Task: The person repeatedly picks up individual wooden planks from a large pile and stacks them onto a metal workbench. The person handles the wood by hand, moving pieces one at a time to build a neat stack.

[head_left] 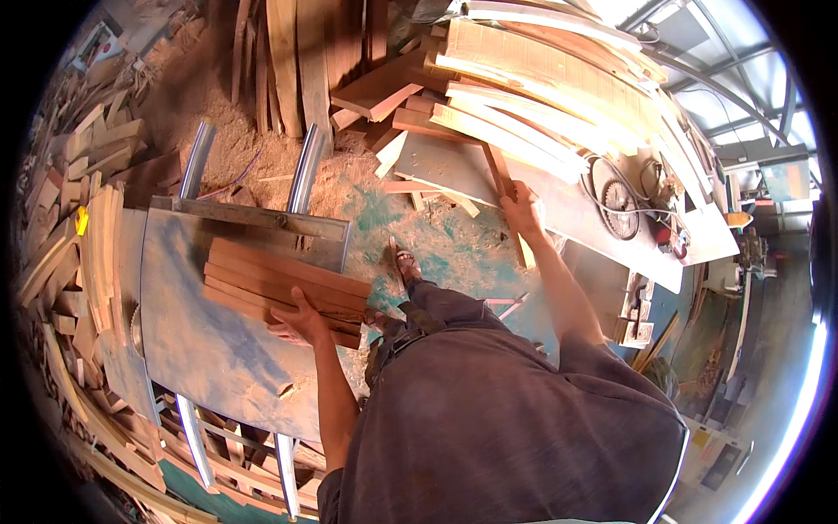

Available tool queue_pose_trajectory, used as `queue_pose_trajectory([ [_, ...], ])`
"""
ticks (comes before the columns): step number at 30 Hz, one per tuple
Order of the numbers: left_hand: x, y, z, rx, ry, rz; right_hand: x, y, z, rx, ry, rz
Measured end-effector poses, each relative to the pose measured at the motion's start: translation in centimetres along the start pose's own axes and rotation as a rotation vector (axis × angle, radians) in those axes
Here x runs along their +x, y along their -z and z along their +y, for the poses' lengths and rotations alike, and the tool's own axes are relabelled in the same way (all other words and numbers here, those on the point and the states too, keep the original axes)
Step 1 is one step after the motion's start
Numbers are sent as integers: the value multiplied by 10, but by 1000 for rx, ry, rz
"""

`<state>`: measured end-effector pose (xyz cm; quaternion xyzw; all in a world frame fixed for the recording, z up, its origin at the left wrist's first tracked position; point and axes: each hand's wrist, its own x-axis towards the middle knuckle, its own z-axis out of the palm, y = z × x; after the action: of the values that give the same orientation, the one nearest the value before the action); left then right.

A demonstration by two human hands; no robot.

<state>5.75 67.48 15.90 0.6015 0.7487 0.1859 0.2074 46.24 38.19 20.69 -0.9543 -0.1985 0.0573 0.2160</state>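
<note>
My left hand lies with fingers spread against the near side of several reddish-brown wooden boards, stacked side by side. They rest on a dusty metal saw table, on my left. My right hand is closed around the near end of a narrow wooden strip. This strip lies at the edge of a grey sheet-topped bench, angled away from me toward the piled planks. Part of the strip is hidden inside my fingers.
A saw blade stands up at the table's left side. On the right bench lie a round toothed blade and a looped cable. Long planks are piled at the back; sawdust and offcuts cover the floor. Metal rails project beyond the table.
</note>
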Motion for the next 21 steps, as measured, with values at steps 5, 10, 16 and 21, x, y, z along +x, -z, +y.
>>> queue_pose_trajectory([
  [5, 1, -1, 7, -111, -68, -37, 2, 54, -19, 372, -167, 82],
  [10, 3, 1, 7, 56, 36, -67, 50, 150, -12, 46, 334, -222],
  [16, 2, 12, 21, 38, 93, -133, 95, 171, -12, 276, -90, -422],
  [21, 5, -14, 1, 135, 74, -43, 111, 121, 30, 196, 64, -410],
])
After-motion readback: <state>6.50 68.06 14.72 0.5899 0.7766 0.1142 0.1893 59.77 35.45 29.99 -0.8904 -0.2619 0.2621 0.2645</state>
